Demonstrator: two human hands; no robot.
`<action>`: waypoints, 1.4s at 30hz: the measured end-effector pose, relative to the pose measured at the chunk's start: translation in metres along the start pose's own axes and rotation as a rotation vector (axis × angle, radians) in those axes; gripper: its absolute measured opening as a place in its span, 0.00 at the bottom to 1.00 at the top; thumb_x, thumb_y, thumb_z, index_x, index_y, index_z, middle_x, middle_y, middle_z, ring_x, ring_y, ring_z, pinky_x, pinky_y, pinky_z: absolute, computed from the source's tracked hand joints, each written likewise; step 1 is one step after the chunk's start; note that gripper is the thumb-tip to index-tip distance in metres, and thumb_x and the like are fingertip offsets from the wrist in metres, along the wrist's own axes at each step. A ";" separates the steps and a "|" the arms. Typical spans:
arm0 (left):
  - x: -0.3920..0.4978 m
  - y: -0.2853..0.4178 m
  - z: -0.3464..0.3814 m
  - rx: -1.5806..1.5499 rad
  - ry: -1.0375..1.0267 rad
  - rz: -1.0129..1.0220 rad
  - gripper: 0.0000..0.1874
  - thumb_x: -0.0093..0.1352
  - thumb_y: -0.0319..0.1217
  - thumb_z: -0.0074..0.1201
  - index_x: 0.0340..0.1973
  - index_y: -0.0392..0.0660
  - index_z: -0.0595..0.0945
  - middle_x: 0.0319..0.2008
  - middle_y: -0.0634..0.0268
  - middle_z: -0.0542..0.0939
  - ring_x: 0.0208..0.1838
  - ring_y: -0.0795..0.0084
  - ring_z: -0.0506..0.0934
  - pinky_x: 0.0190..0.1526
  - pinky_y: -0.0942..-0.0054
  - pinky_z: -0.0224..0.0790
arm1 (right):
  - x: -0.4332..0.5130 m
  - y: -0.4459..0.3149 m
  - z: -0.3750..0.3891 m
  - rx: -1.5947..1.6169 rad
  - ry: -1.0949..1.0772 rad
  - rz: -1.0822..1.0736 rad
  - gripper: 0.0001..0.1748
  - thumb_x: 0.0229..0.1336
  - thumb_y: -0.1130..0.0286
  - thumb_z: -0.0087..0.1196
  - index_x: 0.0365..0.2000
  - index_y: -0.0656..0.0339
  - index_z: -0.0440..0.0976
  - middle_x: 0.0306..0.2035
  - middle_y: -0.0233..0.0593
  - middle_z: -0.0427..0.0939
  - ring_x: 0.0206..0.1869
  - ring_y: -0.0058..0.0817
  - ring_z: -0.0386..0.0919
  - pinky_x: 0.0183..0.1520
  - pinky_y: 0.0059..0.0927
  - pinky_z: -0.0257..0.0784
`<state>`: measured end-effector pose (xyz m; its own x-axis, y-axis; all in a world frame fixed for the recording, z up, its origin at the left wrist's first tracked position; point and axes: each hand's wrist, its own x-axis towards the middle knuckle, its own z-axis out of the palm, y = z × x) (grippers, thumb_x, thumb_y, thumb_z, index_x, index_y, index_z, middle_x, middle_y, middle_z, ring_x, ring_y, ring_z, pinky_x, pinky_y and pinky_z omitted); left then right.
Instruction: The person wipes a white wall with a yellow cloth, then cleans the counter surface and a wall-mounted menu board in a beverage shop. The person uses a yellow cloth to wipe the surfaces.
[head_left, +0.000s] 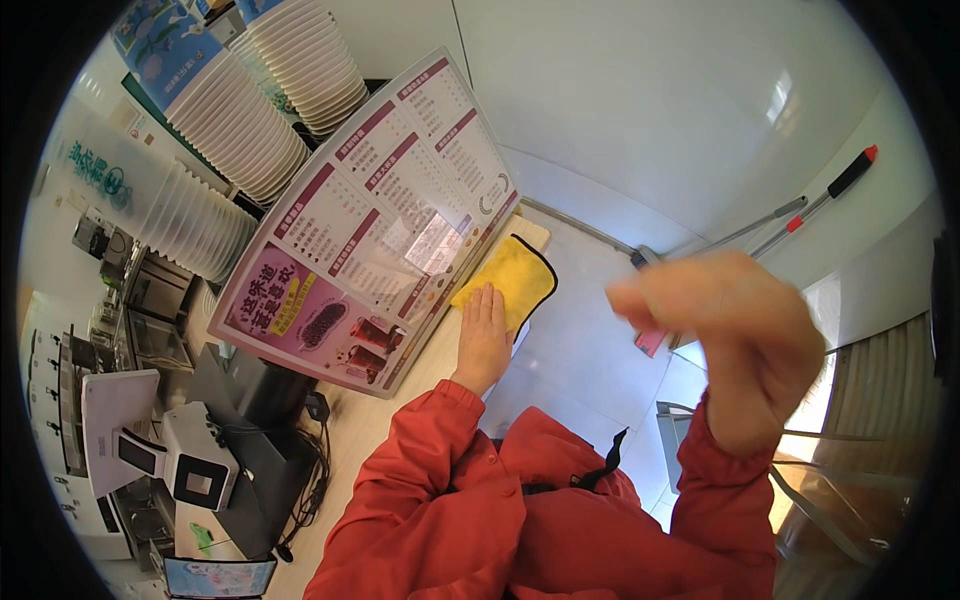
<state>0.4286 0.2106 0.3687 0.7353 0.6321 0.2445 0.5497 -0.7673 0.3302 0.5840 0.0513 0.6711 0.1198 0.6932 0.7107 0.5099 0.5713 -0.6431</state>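
My left hand lies palm down on a yellow cloth with black edging. The cloth rests on the narrow front strip of a pale wood counter, partly hanging past its edge. Beside it a large menu board in a clear holder stands on the counter, with light glaring off its lower part. My right hand is raised in the air at the right, blurred and near the camera, with its fingers bent; whether anything is in it cannot be made out. Both sleeves are red.
Behind the board stand tall stacks of cups. A white device with a screen, a black box and tangled cables occupy the counter at the left. Long-handled cleaning tools lean by the wall; a metal-framed chair is at lower right.
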 end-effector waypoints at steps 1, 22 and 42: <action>-0.001 -0.001 -0.001 -0.003 0.013 -0.005 0.34 0.64 0.29 0.55 0.63 0.28 0.61 0.67 0.39 0.59 0.70 0.41 0.57 0.70 0.51 0.47 | -0.007 0.035 0.016 0.038 0.014 0.144 0.18 0.51 0.85 0.43 0.42 0.67 0.77 0.36 0.45 0.80 0.36 0.33 0.79 0.41 0.29 0.76; 0.072 0.023 0.023 -0.490 0.321 -0.305 0.22 0.70 0.28 0.43 0.60 0.36 0.68 0.59 0.48 0.70 0.62 0.51 0.67 0.64 0.61 0.57 | -0.094 0.334 0.129 -0.574 -0.496 0.121 0.39 0.55 0.67 0.51 0.66 0.67 0.53 0.70 0.52 0.52 0.74 0.46 0.45 0.73 0.51 0.35; -0.012 0.046 -0.002 -0.129 0.408 -0.471 0.20 0.68 0.26 0.46 0.56 0.37 0.72 0.55 0.49 0.74 0.60 0.48 0.70 0.61 0.57 0.63 | -0.135 0.280 0.170 -0.469 -0.629 0.045 0.39 0.59 0.66 0.47 0.67 0.69 0.49 0.71 0.54 0.47 0.74 0.52 0.41 0.72 0.56 0.32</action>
<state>0.4439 0.1679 0.3826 0.2024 0.9085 0.3656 0.7066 -0.3940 0.5878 0.5660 0.1922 0.3465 -0.2847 0.9097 0.3022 0.8392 0.3890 -0.3802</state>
